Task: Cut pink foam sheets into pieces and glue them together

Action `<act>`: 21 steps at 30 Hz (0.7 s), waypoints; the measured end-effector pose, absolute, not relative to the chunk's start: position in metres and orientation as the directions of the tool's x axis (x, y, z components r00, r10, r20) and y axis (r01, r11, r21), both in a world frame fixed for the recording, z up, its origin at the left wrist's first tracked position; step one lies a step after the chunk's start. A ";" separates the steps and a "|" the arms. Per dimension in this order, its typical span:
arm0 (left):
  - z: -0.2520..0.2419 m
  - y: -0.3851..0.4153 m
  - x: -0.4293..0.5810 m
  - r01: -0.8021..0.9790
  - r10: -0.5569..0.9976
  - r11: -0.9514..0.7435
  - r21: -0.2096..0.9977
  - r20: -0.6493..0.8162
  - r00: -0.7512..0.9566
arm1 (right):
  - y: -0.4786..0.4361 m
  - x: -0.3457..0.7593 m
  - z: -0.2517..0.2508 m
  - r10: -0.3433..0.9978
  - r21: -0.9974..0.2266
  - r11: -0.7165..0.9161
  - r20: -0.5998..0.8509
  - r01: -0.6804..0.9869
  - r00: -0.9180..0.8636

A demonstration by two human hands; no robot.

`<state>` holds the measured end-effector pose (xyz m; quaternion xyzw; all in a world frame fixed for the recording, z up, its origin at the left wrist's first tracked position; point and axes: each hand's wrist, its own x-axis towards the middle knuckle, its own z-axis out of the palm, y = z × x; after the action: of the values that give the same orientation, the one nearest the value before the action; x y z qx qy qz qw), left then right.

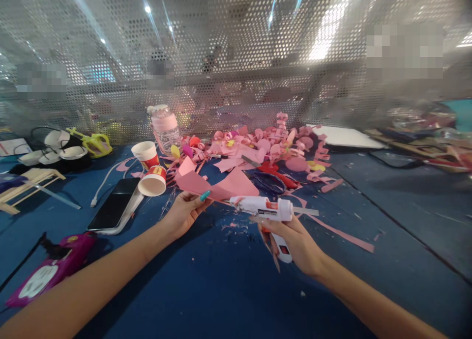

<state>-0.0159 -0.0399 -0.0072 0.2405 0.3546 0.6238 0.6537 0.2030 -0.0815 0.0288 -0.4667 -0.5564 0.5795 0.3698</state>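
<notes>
My left hand pinches the near edge of a folded pink paper piece, its thumb with a teal nail on top. My right hand is wrapped round the handle of a white glue gun, which points left. The gun's nozzle lies at the paper's lower edge, to the right of my left hand; whether it touches is unclear. A clear glue stick sticks out of the gun's back. Behind the paper lies a heap of pink paper scraps and curls.
On the left are paper cups, a phone, a purple power strip, a wooden stick frame and a yellow glue gun. A bottle stands before the perforated metal screen. Scissors lie beyond the gun.
</notes>
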 end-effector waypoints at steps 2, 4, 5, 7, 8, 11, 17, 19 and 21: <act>-0.007 -0.040 -0.016 -0.636 0.985 0.106 0.764 -0.169 -0.040 | -0.082 0.203 0.029 0.947 -0.990 -0.113 -0.134 0.085 -0.292; -0.008 -0.040 -0.016 -0.628 0.984 0.111 0.770 -0.175 -0.040 | -0.082 0.203 0.029 0.946 -0.989 -0.122 -0.141 0.081 -0.293; -0.008 -0.040 -0.016 -0.625 0.983 0.116 0.772 -0.178 -0.038 | -0.082 0.202 0.029 0.944 -0.988 -0.130 -0.148 0.081 -0.295; -0.008 -0.040 -0.017 -0.624 0.982 0.126 0.771 -0.185 -0.030 | -0.081 0.202 0.029 0.940 -0.986 -0.145 -0.162 0.079 -0.300; -0.008 -0.039 -0.017 -0.624 0.982 0.130 0.771 -0.187 -0.026 | -0.081 0.202 0.029 0.939 -0.985 -0.152 -0.168 0.077 -0.299; -0.008 -0.039 -0.017 -0.624 0.982 0.134 0.770 -0.187 -0.019 | -0.081 0.202 0.029 0.942 -0.983 -0.170 -0.184 0.072 -0.282; -0.008 -0.039 -0.016 -0.620 0.983 0.115 0.776 -0.178 -0.040 | -0.080 0.203 0.028 0.947 -0.984 -0.166 -0.179 0.070 -0.266; -0.008 -0.039 -0.016 -0.625 0.983 0.107 0.773 -0.178 -0.052 | -0.081 0.204 0.029 0.947 -0.983 -0.167 -0.181 0.074 -0.267; -0.007 -0.040 -0.015 -0.632 0.982 0.103 0.768 -0.178 -0.056 | -0.081 0.204 0.029 0.947 -0.983 -0.170 -0.184 0.074 -0.264</act>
<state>-0.0152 -0.0398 -0.0073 0.2375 0.3689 0.6262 0.6445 0.2040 -0.0813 0.0289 -0.4826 -0.5289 0.5935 0.3675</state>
